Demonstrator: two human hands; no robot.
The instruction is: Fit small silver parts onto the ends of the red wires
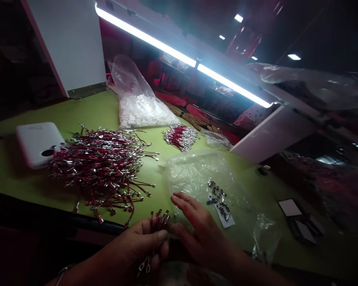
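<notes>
Red wires with crimped metal terminals make up a small bunch (158,222) gripped in the curled fingers of the left hand (141,242), with a few silver terminals (144,267) hanging below the fist. A thin bracelet (61,274) circles the left wrist. The right hand (201,230) is open just beside the bunch, its fingers (186,204) spread and reaching over a clear plastic bag (197,178). Its fingertips are near a scatter of small metal parts (219,194), which lie on the plastic with a pale grey card (224,216).

All of this sits on a green tabletop (77,107), and a dark edge (47,210) runs along its near side, close to the left hand. To the left, a large tangled heap of matching red wires (101,167) partly overlaps a white rounded box (38,143). Farther ahead are a smaller, neater bundle of red wires (180,137) and a bulging bag of white connectors (140,107). Beyond them, brown and red wire hanks (191,115) lie past the table's far edge. A white panel (271,135) stands at the far right, below a bright fluorescent tube (193,63). Dark flat pieces (301,226) rest on the right of the table.
</notes>
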